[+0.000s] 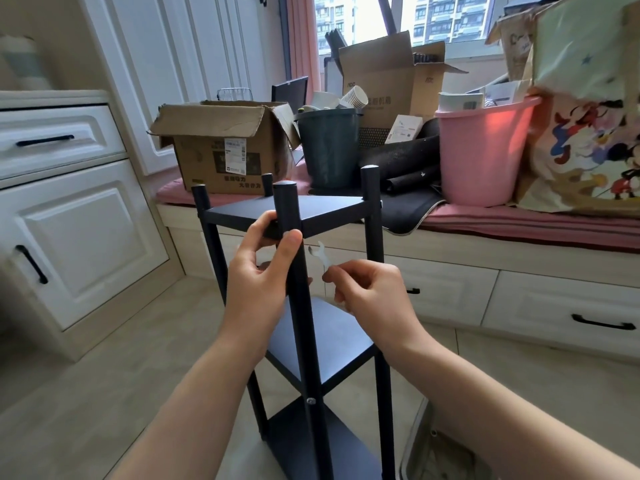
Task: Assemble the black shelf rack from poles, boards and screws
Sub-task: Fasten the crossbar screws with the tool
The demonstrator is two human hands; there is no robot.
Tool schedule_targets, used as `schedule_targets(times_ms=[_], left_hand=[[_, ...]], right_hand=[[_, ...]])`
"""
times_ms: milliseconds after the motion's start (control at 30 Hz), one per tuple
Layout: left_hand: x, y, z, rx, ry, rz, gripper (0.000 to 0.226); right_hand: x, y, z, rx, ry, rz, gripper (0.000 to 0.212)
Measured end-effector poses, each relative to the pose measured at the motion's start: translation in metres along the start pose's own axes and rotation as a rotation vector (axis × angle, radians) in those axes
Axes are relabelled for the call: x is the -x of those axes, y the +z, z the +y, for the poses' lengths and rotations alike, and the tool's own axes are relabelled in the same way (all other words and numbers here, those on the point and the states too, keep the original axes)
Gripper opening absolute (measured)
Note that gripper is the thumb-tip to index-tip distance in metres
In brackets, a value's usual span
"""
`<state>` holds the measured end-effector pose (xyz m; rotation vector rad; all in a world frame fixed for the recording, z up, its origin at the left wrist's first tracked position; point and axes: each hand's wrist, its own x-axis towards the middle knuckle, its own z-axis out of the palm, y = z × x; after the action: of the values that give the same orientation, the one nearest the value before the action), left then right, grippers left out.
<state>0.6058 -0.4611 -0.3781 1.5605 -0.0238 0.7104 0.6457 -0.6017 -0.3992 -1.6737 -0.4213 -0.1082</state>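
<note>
Left hand [263, 271]: grips near pole [294, 271] at top board [294, 209].
Right hand [374, 292]: pinches small flat wrench [320, 258].

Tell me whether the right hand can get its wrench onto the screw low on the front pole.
Probably yes: the right hand pinches the wrench beside the front pole, and the screw faces outward, uncovered.

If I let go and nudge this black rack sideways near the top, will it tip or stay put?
The black rack looks tall and narrow, so it probably tips easily. Its shelves hold nothing, so likely light. The left hand grips a front pole, steadying it.
</note>
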Motion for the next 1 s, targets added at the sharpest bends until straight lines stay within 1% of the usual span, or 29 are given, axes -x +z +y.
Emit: schedule_targets(times_ms=[100,133,167,267,333,367,433,500,567,700,833,1000], left_hand=[[-0.002,-0.006,-0.002,-0.249,0.008,0.067,0.029],[-0.003,-0.008,-0.002,-0.331,0.037,0.086,0.029],[-0.004,-0.011,-0.002,-0.421,0.091,0.101,0.031],[-0.007,-0.017,-0.002,-0.707,0.337,0.13,0.041],[-0.008,-0.019,0.0,-0.791,0.428,0.112,0.042],[-0.008,-0.018,0.002,-0.781,0.432,0.082,0.041],[-0.006,-0.017,0.004,-0.715,0.381,0.019,0.039],[-0.006,-0.016,0.005,-0.668,0.336,0.01,0.036],[-0.007,-0.016,0.007,-0.638,0.305,0.019,0.043],[-0.006,-0.015,0.005,-0.705,0.296,-0.026,0.043],[0.001,-0.01,0.001,-0.713,0.375,0.054,0.033],[-0.003,-0.014,-0.004,-0.708,0.38,0.072,0.041]], right_hand=[[-0.006,0.006,-0.003,-0.019,0.013,-0.026,0.019],[-0.007,0.008,-0.005,-0.025,0.005,-0.034,0.019],[-0.009,0.009,-0.006,-0.031,-0.004,-0.041,0.019],[-0.012,0.015,-0.009,-0.05,-0.014,-0.054,0.02],[-0.013,0.02,-0.01,-0.069,-0.013,-0.057,0.02],[-0.013,0.021,-0.01,-0.078,-0.02,-0.06,0.02],[-0.014,0.023,-0.012,-0.086,-0.05,-0.057,0.02],[-0.013,0.024,-0.013,-0.078,-0.082,-0.052,0.02],[-0.011,0.024,-0.013,-0.064,-0.104,-0.061,0.019],[-0.009,0.024,-0.014,-0.031,-0.116,-0.073,0.025],[-0.005,0.023,-0.013,-0.023,-0.106,-0.084,0.02],[0.004,0.021,-0.009,0.003,-0.12,-0.087,0.015]])
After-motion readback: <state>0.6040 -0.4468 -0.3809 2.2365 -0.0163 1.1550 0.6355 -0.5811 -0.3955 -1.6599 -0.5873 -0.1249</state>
